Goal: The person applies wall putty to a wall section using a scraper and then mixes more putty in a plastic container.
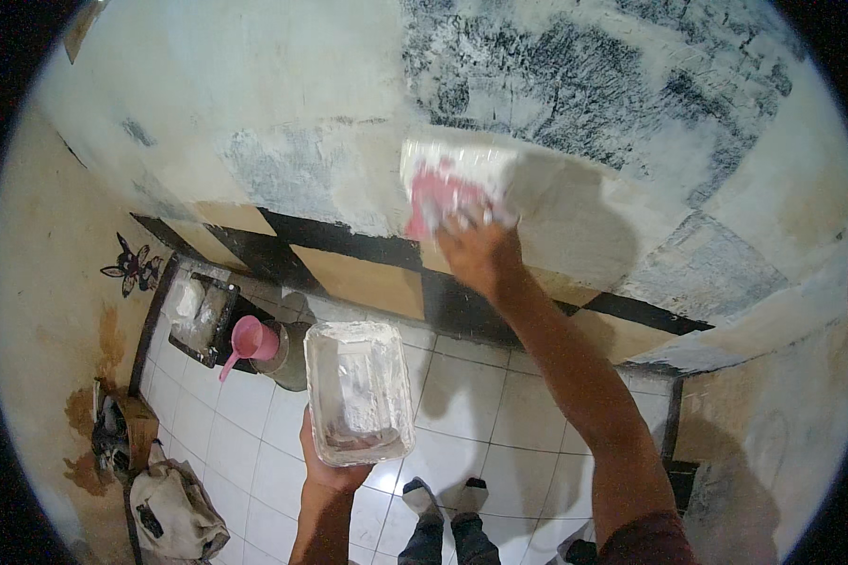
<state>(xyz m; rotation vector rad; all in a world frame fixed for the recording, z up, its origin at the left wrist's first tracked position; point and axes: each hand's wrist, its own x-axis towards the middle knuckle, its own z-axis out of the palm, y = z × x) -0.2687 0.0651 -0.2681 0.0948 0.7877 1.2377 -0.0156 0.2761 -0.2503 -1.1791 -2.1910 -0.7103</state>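
My right hand point(482, 252) reaches out to the wall point(320, 66), its fingers closed round a pink putty spreader point(428, 202). White paste covers part of the spreader and the fingertips. Along the spreader's upper edge lies a thick band of white putty point(457, 155) against the wall; how much sits on the blade and how much on the wall I cannot tell. Lower down, my left hand point(335, 469) grips a rectangular white plastic tub point(407, 386) from below. Putty smears its walls and bottom. Most of the left fingers are hidden beneath the tub.
A pink dipper point(256, 339) rests on a grey bucket point(294, 358) by the wall. Beside it stands a black crate point(224, 320) with white bags. A cardboard box point(141, 428) and a pale sack point(174, 513) lie at left. My feet point(446, 496) stand on white floor tiles point(457, 400).
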